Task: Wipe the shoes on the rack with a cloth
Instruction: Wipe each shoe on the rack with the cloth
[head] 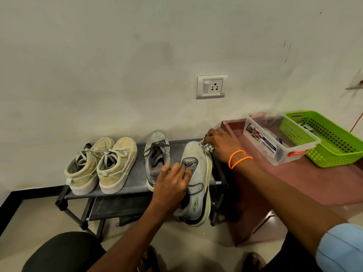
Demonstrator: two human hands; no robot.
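A low black shoe rack point(135, 183) stands against the wall. On its top shelf sit a pair of tan sneakers point(102, 163) at the left and one grey laced sneaker point(156, 154) in the middle. A light grey sneaker point(198, 183) lies tilted over the rack's right front edge, toe toward the wall. My left hand point(171, 183) grips this sneaker at its tongue and laces. My right hand point(220, 146) holds a bunched patterned cloth point(207, 147) against the sneaker's toe.
Right of the rack stands a dark red low table point(294, 183) with a clear plastic box point(275, 140) and a green perforated basket point(326, 138). A wall socket point(211, 86) is above the rack. My knee point(64, 252) and feet are at the bottom edge.
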